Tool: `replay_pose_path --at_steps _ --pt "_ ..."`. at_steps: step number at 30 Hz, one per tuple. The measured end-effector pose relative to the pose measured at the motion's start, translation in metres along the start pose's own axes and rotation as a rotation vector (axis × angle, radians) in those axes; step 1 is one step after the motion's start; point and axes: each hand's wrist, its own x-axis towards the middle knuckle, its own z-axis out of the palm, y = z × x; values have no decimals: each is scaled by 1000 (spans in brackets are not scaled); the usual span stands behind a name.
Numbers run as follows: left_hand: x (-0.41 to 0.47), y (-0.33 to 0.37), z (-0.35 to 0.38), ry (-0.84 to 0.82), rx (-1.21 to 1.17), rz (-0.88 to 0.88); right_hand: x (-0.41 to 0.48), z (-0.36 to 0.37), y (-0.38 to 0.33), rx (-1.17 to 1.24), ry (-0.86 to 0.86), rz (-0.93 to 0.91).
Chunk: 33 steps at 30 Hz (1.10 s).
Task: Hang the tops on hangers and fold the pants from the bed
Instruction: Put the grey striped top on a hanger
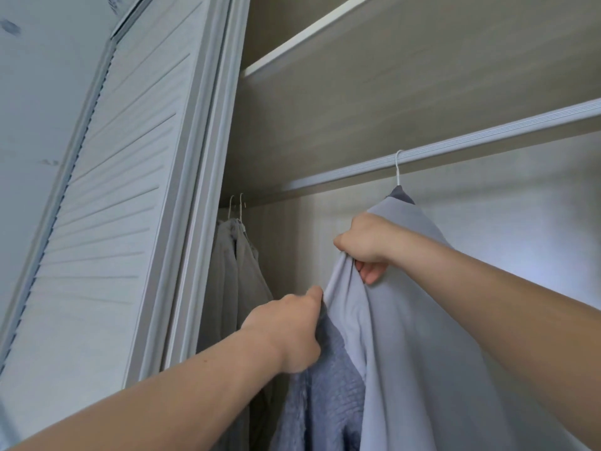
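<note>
Left grip [289, 333], right grip [364, 242] on top [422, 336]'s edge

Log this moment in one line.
left hand: pinches light lilac-grey fabric top | right hand: grips it | white wire hanger: on grey rail

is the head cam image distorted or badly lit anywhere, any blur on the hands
Head view: wide-angle bend tilts the louvred door and slants the closet rail; light is soft, no hard glare, brightest on the back wall at right; the grey tops at left sit in shadow; left hand and right hand, gripping the pale top, look fairly sharp.
</note>
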Motion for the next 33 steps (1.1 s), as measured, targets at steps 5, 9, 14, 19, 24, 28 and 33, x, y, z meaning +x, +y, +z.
replay_pose_path --at_steps 5,9,14,19,24,28,33 --pt "-3 -26 3 -19 29 -42 17 23 -16 139 -70 -86" --pt "-3 -45 5 -33 41 -86 32 42 -27 224 -112 -151" --pt "-2 -61 7 15 136 -136 59 68 -35 330 -123 -176" --pt "5 -63 13 80 351 -139 84 95 -45 434 -160 -61" --pt "7 -65 15 74 450 -164 103 113 -47 428 -198 -170" --pt "10 -65 15 37 504 -184 116 126 -48 372 -233 -175" --pt "11 -68 21 14 530 -189 125 141 -40 418 -201 -238"
